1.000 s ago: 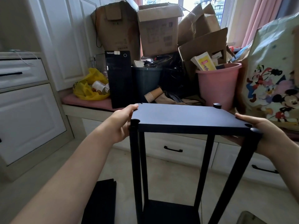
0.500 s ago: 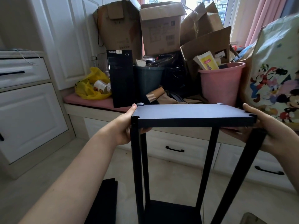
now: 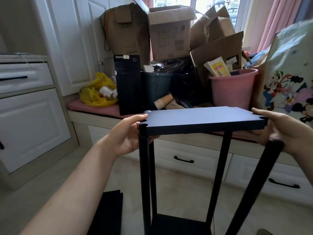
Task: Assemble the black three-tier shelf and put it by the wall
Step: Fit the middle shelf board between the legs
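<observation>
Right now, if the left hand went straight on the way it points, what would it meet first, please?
The shelf board: the left hand grips its left edge, thumb on top, so it would push straight into that board, as far as I can tell.

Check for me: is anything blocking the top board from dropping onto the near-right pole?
No loose object shows between them. The left hand and right hand hold the top board. The near-right pole ends below its corner notch, leaning outward in front of the right hand, whose fingers under that edge might get pinched.
</observation>
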The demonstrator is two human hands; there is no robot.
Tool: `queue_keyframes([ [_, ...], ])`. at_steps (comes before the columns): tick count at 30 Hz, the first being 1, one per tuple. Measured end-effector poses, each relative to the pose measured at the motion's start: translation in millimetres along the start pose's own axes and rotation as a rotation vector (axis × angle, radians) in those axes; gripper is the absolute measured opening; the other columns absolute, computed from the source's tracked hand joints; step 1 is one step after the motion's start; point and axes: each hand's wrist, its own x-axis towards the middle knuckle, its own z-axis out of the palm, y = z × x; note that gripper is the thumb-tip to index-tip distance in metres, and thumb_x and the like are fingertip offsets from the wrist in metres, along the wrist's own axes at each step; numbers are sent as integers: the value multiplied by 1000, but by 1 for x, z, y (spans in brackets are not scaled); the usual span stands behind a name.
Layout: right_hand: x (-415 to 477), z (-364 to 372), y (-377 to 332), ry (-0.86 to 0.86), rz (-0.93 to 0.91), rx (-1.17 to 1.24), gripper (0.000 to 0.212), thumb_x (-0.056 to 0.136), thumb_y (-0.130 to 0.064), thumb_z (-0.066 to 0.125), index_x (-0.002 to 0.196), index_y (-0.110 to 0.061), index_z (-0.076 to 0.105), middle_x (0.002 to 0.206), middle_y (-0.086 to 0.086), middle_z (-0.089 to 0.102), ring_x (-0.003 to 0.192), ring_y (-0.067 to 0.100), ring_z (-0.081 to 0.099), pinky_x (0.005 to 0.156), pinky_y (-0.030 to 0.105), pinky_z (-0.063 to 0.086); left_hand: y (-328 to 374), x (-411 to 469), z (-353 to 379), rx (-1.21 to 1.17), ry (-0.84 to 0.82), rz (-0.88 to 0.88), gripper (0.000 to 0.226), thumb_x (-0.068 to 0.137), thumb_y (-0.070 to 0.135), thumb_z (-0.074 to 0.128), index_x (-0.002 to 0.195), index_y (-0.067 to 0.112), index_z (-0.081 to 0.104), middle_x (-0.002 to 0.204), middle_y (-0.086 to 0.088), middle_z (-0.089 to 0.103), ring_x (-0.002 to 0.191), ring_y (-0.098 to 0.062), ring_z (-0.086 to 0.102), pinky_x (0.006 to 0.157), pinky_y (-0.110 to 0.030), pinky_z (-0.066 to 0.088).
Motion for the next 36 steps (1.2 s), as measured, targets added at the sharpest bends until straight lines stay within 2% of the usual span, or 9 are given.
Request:
queue_keyframes([
  [2, 1, 1, 2, -18, 5, 6, 50, 77, -27, 70, 121, -4, 63, 111, 13, 73, 92, 25, 74, 64, 36, 63, -1, 1, 3, 37, 30, -2, 46, 89, 25, 66, 128, 3, 58, 102, -17, 75, 82, -29, 76, 62, -31, 62],
  [5, 1, 3, 4, -6, 22, -57, 47, 75, -31, 70, 116, -7, 65, 105, 8, 74, 85, 23, 75, 78, 32, 53, -1, 2, 6, 129, 99, 1, 32, 99, 26, 57, 120, 3, 61, 88, -10, 73, 75, -20, 69, 60, -26, 60],
  [7, -2, 6, 3, -8, 44, -57, 40, 75, -31, 68, 107, -8, 68, 92, 6, 75, 71, 21, 75, 60, 19, 54, -1, 3, 7, 154, 114, 3, 28, 99, 26, 56, 115, 4, 63, 86, -7, 71, 71, -17, 67, 61, -23, 59],
  [9, -5, 7, 3, -12, 48, -75, 36, 75, -29, 65, 103, -6, 68, 86, 7, 76, 64, 19, 74, 47, 23, 57, -1, 4, 7, 162, 124, 8, 26, 99, 26, 56, 113, 5, 63, 84, -6, 71, 66, -15, 67, 59, -23, 58],
  [13, -7, -1, 13, 6, 67, -217, 41, 76, -23, 65, 111, -1, 66, 97, 11, 75, 73, 20, 75, 58, 34, 61, -3, 4, 5, 196, 106, -9, 26, 101, 25, 53, 112, 4, 63, 82, -7, 73, 62, -15, 67, 56, -23, 58],
  [22, -10, -20, 37, -62, 66, -129, 31, 75, -20, 67, 100, -5, 79, 111, 12, 72, 90, 25, 73, 78, 43, 61, -10, 13, -2, 217, 62, -37, 32, 97, 31, 54, 115, 7, 63, 81, -8, 75, 65, -17, 72, 56, -28, 59],
  [29, -14, -11, 41, 16, 41, -118, 22, 76, -21, 65, 82, -4, 79, 88, 10, 75, 72, 22, 74, 59, 38, 61, -20, 18, -9, 187, 87, -11, 25, 97, 27, 57, 106, 5, 65, 82, -10, 75, 65, -19, 73, 54, -32, 58],
  [33, -14, -7, 44, 77, 41, -141, 22, 92, -20, 55, 89, -6, 72, 76, 7, 73, 60, 18, 71, 54, 34, 60, -37, 18, -16, 174, 99, -93, 10, 95, 17, 60, 99, 8, 58, 82, -12, 63, 63, -21, 67, 55, -36, 60],
  [36, -13, -5, 53, 112, 72, -157, 22, 94, -18, 50, 103, -6, 67, 84, 8, 68, 71, 21, 66, 64, 36, 58, -41, 21, -21, 150, 108, -94, 37, 75, 24, 74, 107, 9, 63, 99, -9, 63, 80, -21, 66, 61, -36, 62],
])
